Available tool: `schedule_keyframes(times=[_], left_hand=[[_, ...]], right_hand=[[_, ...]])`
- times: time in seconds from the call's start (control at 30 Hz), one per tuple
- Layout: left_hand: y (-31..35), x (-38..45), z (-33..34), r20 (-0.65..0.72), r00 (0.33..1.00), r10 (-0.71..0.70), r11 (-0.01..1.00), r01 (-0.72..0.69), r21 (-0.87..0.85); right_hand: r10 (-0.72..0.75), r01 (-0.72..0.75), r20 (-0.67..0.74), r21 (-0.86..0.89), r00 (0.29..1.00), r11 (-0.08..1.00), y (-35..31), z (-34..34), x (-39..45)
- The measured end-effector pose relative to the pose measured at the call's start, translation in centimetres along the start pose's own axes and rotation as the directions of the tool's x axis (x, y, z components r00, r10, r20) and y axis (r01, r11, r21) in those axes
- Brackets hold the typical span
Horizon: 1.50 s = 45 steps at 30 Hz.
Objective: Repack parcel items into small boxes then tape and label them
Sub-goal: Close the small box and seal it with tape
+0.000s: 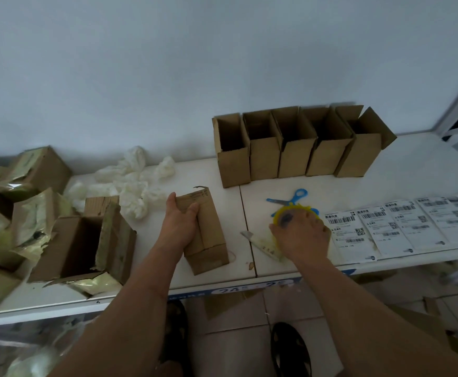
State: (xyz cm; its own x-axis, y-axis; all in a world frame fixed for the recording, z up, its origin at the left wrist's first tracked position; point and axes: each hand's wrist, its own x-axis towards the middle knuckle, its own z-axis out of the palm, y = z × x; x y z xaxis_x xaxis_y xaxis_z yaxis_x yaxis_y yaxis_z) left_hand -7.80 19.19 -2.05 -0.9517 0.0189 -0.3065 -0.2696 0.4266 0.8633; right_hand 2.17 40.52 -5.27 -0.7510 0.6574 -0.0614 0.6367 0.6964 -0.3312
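**newbie:** Closing up the small box (204, 232) mid-bench, how?

**packer:** Left hand (179, 224) grips its far flaps shut. Right hand (301, 235) curls over the yellow tape dispenser (290, 213); run tape along the seam, flaps held flush.

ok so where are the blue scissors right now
The blue scissors lie on the white table, right of centre in the head view, in front of the row of open boxes and just behind the right hand.

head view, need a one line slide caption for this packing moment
Left hand holds a small box while right hand grips a yellow tape dispenser.
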Motion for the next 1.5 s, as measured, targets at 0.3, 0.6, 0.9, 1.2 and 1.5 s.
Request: schedule_keyframes(times=[0.3, 0.6, 0.9, 1.2, 1.5], left_hand=[[-0.2, 0.4, 0.2, -0.008, 0.999, 0.053, 0.998, -0.053, 0.022], [0.7, 0.1, -1.6, 0.006, 0.996, 0.092, 0.992, -0.091, -0.087], [2.4, -1.1, -3.4, 0.039, 0.983, 0.178, 0.98, -0.174, -0.1], [3.6, -0.9, -4.5, 0.096, 0.986, 0.133, 0.986, -0.122, -0.113], [3.9, -0.6, -5.3, 0.29, 0.951, 0.11, 0.964, -0.032, -0.263]], right_hand=[[-0.158, 0.157, -0.002, -0.123, 0.987, 0.98, -0.3, -1.9, -0.3], [-0.289, 0.192, 0.125, 0.496, 0.949, 0.847, -2.7, -9.2, -4.3], [-0.354, 0.06, 0.131, 0.875, 0.926, 0.481, -9.1, -9.6, -6.6], [-0.316, -0.016, 0.257, 0.798, 0.913, 0.602, -12.3, -7.0, -6.2], [-0.359, 0.07, 0.26, 0.717, 0.896, 0.693, -13.6, -6.4, -5.2]])
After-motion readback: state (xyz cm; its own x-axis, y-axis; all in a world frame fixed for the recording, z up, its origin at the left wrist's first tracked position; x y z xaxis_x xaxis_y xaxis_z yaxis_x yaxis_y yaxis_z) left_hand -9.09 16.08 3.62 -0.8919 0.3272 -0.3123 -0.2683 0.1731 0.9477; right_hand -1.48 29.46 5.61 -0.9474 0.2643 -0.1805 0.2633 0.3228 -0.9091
